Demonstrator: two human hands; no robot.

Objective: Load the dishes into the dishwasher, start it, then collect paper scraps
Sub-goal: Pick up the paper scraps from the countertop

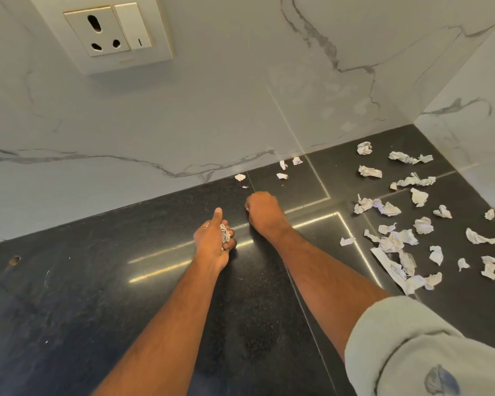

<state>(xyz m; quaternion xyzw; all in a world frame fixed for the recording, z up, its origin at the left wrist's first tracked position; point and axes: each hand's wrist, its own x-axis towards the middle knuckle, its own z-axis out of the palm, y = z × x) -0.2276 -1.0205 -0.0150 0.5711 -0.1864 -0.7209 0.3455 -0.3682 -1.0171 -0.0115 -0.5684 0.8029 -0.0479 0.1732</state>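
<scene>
Left hand (215, 238) cups a gathered wad of scraps (225, 235), acting as the bin. Right hand (262, 208) curls down, seemingly pinching a bit off the black counter (97, 281). Most paper scraps (406, 224) lie at three o'clock.

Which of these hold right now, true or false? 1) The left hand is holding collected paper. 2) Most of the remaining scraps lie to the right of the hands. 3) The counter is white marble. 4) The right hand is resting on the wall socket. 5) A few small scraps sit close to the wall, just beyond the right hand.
1) True: the left hand grips a wad of paper.
2) True: the big scatter of scraps lies right of both hands.
3) False: the counter is dark; the wall is white marble.
4) False: the right hand is down at the counter, far from the socket.
5) True: small scraps lie there.
</scene>
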